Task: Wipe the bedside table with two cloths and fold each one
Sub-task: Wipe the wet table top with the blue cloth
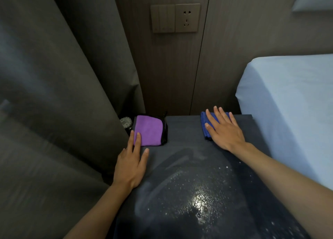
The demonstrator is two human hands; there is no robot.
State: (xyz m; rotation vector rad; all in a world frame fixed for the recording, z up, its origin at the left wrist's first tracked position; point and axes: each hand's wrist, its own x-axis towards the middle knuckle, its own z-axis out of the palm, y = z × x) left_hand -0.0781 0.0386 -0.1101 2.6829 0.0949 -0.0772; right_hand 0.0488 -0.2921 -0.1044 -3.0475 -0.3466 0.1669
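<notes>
A dark bedside table fills the lower middle, with white specks and wet smears across its near half. A folded purple cloth with a black edge lies at its back left corner. My left hand lies flat on the table, two fingertips resting on the purple cloth's near edge. A folded blue cloth lies at the back right. My right hand rests flat on top of it, fingers spread, covering most of it.
A grey curtain hangs along the table's left side. A small round dial-like object sits behind the purple cloth by the curtain. A bed with a white sheet borders the right. A switch and socket panel is on the wall.
</notes>
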